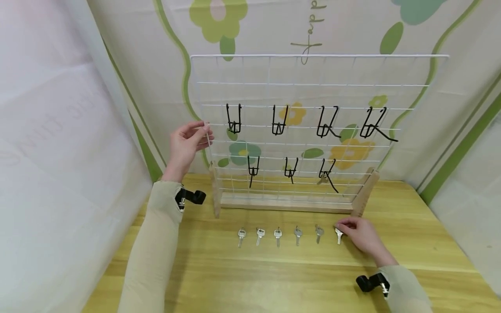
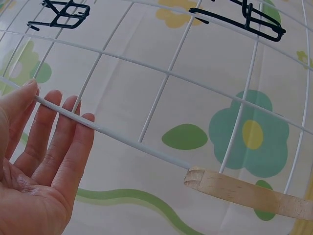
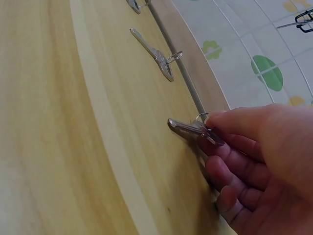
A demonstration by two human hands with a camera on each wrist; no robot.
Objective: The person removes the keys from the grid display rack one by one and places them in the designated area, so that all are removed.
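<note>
A white wire grid rack (image 1: 270,82) stands upright in a wooden base (image 1: 285,203). My left hand (image 1: 185,144) holds the rack's left edge rod between thumb and fingers, as the left wrist view shows with the hand (image 2: 44,166) around the rod (image 2: 117,138). At the right end of a row of keys, my right hand (image 1: 362,234) pinches a silver key (image 1: 339,236) by its small ring. In the right wrist view this key (image 3: 188,128) is tilted, close to the tabletop. Another key (image 1: 323,178) hangs on the lower right black hook (image 1: 328,168).
Several silver keys with rings, such as the leftmost key (image 1: 241,237), lie in a row on the wooden table (image 1: 250,278) before the rack. Black hooks, including the top right hook (image 1: 372,124), hang in two rows. A flowered cloth (image 1: 137,43) stands behind.
</note>
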